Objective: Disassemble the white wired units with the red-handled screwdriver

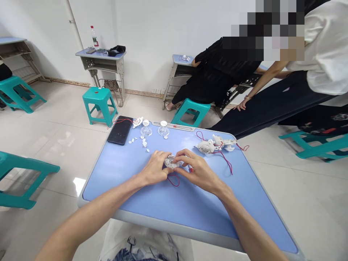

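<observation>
Over the middle of the blue desk [130, 188], my left hand [156, 167] grips the left side of a small white plastic assembly [170, 162]. My right hand [199, 170] presses its fingertips and thumb onto the right side of the same assembly. A red cord loop [174, 180] hangs below it onto the desktop. Something small and red shows under my right palm; I cannot tell what it is. Further right lie white plastic assemblies [208, 146] with red cords. Clear round covers [163, 131] and small white discs [144, 143] lie beyond my left hand.
A black phone [120, 130] lies at the desk's far left corner. Teal stools [99, 103] stand around on the tiled floor. Beyond the desk, a person in black sits, and a person in a white top [326, 54] leans over. A bottle [94, 37] stands on another desk.
</observation>
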Demonstrator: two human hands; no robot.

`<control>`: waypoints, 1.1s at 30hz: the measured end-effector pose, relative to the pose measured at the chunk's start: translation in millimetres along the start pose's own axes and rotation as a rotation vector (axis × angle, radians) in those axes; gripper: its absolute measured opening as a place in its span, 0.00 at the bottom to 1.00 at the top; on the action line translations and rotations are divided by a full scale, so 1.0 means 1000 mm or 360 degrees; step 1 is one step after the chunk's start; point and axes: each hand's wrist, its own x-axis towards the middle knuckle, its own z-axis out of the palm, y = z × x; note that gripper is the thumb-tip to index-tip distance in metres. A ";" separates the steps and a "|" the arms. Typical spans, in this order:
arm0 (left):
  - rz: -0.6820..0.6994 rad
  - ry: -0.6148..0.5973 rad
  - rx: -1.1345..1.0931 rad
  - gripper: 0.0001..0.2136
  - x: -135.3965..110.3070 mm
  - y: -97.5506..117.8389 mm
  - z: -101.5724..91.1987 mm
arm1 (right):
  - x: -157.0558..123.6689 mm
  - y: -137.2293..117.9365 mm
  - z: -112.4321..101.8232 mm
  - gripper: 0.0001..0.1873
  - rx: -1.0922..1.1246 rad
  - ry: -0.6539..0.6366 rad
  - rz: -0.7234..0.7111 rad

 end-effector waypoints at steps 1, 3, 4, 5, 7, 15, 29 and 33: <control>0.0000 -0.0002 -0.0003 0.21 0.000 0.000 0.000 | 0.000 0.000 0.000 0.06 0.0011 0.0002 0.0008; 0.0004 -0.0005 -0.0012 0.21 0.000 0.001 0.000 | 0.001 -0.001 -0.001 0.06 0.0024 0.0006 0.0013; 0.0005 -0.0006 -0.0015 0.21 0.000 0.001 0.000 | 0.001 -0.001 -0.001 0.06 0.0025 0.0006 0.0011; 0.0005 -0.0007 -0.0016 0.21 0.000 0.001 0.000 | 0.001 -0.001 -0.001 0.06 0.0023 0.0006 0.0005; 0.0001 -0.0007 -0.0009 0.21 0.000 0.000 0.000 | 0.001 -0.001 -0.002 0.06 0.0027 0.0017 -0.0011; -0.0008 -0.0004 -0.0009 0.22 0.000 0.000 0.000 | 0.003 -0.003 -0.005 0.06 0.0167 0.0070 0.0008; -0.0020 0.0014 -0.0015 0.24 0.000 -0.002 0.002 | 0.049 0.038 -0.010 0.08 0.0065 0.0259 0.0273; -0.0027 0.0017 -0.0009 0.25 0.000 -0.003 0.002 | 0.070 0.052 -0.005 0.08 -0.0082 0.0253 0.0390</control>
